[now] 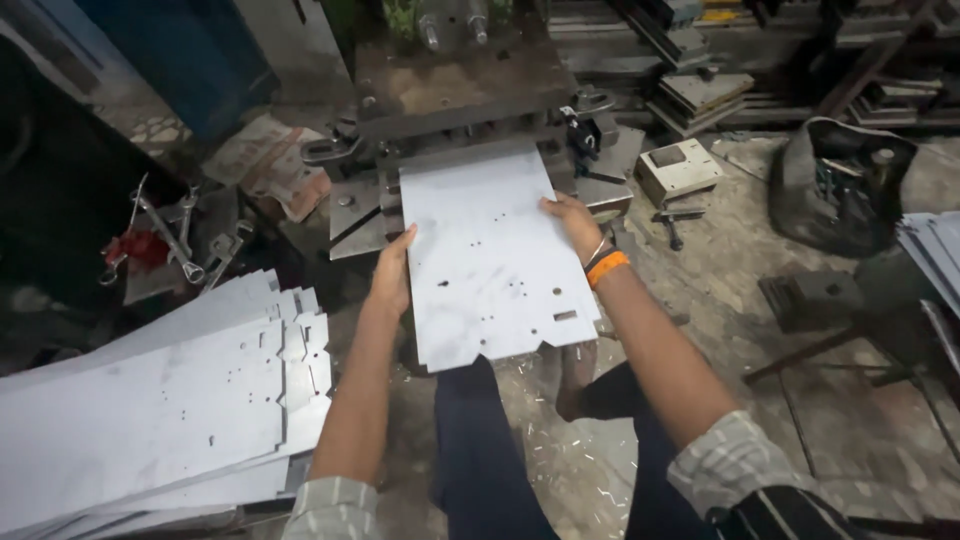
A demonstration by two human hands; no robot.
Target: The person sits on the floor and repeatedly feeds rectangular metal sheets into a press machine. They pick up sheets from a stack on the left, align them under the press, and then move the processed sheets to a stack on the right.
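Sheet (490, 260), a flat pale-grey metal panel, lies with its long axis running from 6 to 12 o'clock, tilted slightly so the far end leans toward 11. Its far end reaches under the press (465, 95) at 12 o'clock; its near end hangs over the person's knees. Small punched holes and one slot dot its matte, faintly smudged face, and the near edge is notched at the corners.

The left hand (392, 275) grips the sheet's left edge at about 9 o'clock, fingers curled under and thumb on top, forearm stretched straight out from a checked sleeve. The right hand (575, 222) holds the right edge at about 2 o'clock, fingers closed over the rim, wrist bent inward, an orange band (607, 268) on it.

A stack (150, 410) of like sheets, stepped and notched along their edges, sits at 8 o'clock. Spanners (170, 240) lie at 10 o'clock on a dark bench. A small grey box (678, 170) rests at 1 o'clock on the dusty concrete floor.
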